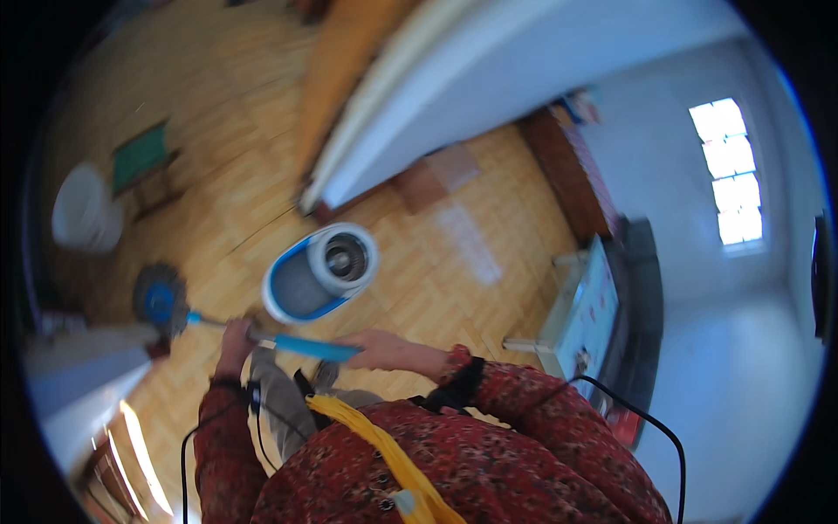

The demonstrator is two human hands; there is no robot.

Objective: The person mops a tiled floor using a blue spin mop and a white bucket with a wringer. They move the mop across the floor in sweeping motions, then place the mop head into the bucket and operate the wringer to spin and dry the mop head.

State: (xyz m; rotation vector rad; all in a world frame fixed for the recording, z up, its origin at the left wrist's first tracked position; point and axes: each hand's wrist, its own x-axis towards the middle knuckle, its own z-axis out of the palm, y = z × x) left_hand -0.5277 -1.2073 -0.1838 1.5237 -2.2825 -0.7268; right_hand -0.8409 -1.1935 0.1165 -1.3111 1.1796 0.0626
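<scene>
Both my hands hold a spin mop by its handle. Around the metal pole, near the mop head, my left hand [238,337] is closed. My right hand [380,348] grips the end of the blue handle sleeve [314,348]. The round mop head [159,301], with a blue disc and grey strands, points away to the left, tilted; whether it touches anything cannot be told. A white and blue mop bucket [298,285] with a metal spin basket [344,257] stands on the wooden floor just beyond the handle.
A white wall end [314,196] rises beyond the bucket. At the left are a white pail [86,209] and a green-topped stool [141,157]. A glass-topped table [586,301] and a dark sofa [645,288] stand at the right. Black cables hang beside my arms.
</scene>
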